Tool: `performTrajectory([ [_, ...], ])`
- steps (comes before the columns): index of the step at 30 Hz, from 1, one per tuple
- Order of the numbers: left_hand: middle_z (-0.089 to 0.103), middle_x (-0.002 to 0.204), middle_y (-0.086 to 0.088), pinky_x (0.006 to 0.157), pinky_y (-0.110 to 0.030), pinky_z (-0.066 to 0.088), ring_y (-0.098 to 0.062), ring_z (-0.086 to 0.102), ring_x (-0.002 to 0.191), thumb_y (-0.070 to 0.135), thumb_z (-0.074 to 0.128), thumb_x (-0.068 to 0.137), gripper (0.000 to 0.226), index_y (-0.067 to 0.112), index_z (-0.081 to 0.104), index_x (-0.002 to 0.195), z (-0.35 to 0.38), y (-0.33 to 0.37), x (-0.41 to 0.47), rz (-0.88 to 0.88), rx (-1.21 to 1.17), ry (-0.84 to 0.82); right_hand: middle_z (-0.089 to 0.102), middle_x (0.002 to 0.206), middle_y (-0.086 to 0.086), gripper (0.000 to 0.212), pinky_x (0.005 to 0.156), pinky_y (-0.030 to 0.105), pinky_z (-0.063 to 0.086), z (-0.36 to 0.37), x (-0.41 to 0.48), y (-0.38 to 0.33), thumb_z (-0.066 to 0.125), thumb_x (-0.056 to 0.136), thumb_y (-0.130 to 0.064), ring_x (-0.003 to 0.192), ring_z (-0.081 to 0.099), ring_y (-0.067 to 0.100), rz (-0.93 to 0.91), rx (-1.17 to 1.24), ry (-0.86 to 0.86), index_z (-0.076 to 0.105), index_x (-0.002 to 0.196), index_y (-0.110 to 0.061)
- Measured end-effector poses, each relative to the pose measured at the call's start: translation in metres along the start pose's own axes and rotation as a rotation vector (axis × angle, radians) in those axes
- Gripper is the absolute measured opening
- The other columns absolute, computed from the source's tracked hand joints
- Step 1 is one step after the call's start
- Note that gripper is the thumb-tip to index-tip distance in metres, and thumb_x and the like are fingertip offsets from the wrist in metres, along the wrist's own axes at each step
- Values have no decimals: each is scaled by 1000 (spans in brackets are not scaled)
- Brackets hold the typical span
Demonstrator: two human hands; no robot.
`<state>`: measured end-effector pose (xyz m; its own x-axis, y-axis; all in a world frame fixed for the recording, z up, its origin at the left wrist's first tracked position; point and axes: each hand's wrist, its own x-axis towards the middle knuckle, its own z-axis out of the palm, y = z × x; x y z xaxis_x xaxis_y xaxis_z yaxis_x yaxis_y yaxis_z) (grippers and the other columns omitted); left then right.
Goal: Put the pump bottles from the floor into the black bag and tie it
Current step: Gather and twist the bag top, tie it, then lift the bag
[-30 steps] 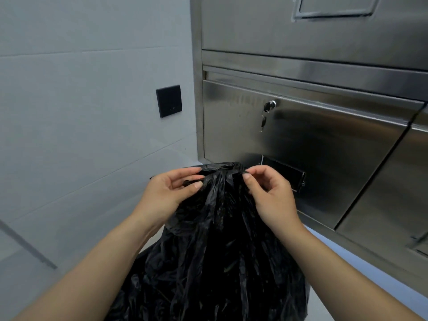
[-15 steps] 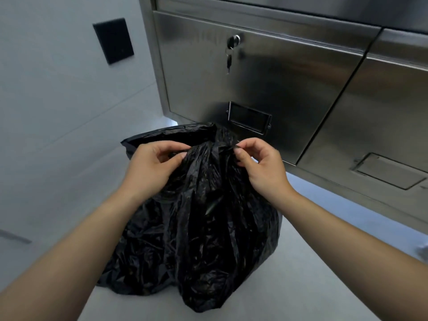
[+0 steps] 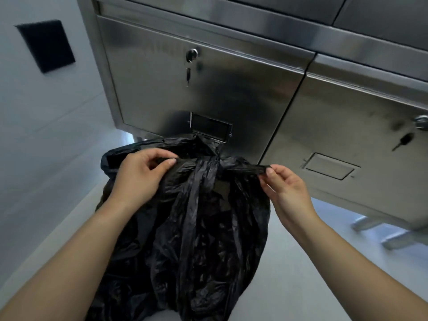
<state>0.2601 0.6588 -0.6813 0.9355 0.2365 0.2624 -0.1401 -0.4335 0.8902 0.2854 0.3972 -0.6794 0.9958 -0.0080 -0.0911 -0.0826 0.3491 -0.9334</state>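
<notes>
A crumpled black plastic bag (image 3: 203, 239) stands on the pale floor in front of a steel cabinet. Its top is gathered into twisted strands that cross at the middle. My left hand (image 3: 139, 177) pinches the bag's left top edge between thumb and fingers. My right hand (image 3: 284, 188) pinches a thin twisted strand of the bag and holds it stretched out to the right. No pump bottles are visible; the bag's inside is hidden.
A stainless steel cabinet (image 3: 231, 89) with locked doors and hanging keys rises right behind the bag. A grey wall with a black square plate (image 3: 46, 45) is at the left. The cabinet's feet (image 3: 379, 230) stand at the right on the pale floor (image 3: 301, 274).
My hands have moved apart: the right hand has drawn a strand of the bag out to the right. The view has tilted down toward the floor.
</notes>
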Motion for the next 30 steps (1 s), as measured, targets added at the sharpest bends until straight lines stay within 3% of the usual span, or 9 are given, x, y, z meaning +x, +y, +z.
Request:
performTrajectory([
  [3, 69, 74, 20, 73, -24, 47, -2, 64, 70, 21, 66, 85, 23, 39, 66, 71, 10, -1, -6, -7, 96, -36, 70, 80, -1, 16, 73, 19, 54, -11, 6, 11, 47, 96, -9, 81, 67, 11, 52, 77, -33, 58, 84, -13],
  [10, 67, 75, 12, 65, -11, 48, 6, 60, 63, 19, 59, 91, 15, 28, 65, 80, 6, 18, -19, -89, 23, 132, 72, 95, 6, 14, 73, 25, 56, 3, 16, 15, 47, 96, -9, 90, 69, 19, 145, 98, -202, 60, 99, -12],
  [14, 67, 73, 7, 61, -6, 47, 5, 63, 60, 9, 58, 90, 21, 25, 66, 78, 11, 20, -20, -197, -170, 191, 74, 91, 1, 9, 78, 29, 56, 0, 13, 17, 64, 86, -13, 91, 69, 17, 55, -142, -291, 71, 87, -20],
  [19, 65, 66, 4, 54, -6, 45, 5, 60, 54, 11, 58, 91, 20, 25, 67, 80, 25, 16, -23, -269, -200, 243, 70, 89, -13, 29, 71, 11, 49, -6, 6, 30, 85, 63, -27, 84, 65, -3, -157, -515, -230, 66, 84, -30],
  [22, 64, 68, 1, 55, -7, 46, 3, 60, 56, 11, 58, 91, 19, 23, 67, 80, 29, 17, -23, -299, -210, 232, 70, 82, -20, 21, 72, 19, 51, -5, 6, 37, 82, 63, -35, 80, 64, -5, -229, -675, -177, 66, 75, -41],
  [26, 73, 76, -2, 64, -14, 53, -6, 67, 66, 17, 72, 80, 7, 24, 71, 82, 27, 22, -24, -336, -310, 224, 72, 72, -19, 21, 72, 24, 54, -2, 11, 32, 79, 71, -25, 71, 68, 3, -205, -542, -244, 70, 68, -44],
  [30, 75, 71, 7, 58, -11, 50, -3, 68, 63, 13, 78, 72, 21, 23, 70, 88, 23, 27, -27, -276, -283, 206, 74, 73, -10, 17, 67, 16, 53, 3, 13, 21, 78, 73, -18, 72, 70, 8, -197, -340, -273, 75, 70, -34],
])
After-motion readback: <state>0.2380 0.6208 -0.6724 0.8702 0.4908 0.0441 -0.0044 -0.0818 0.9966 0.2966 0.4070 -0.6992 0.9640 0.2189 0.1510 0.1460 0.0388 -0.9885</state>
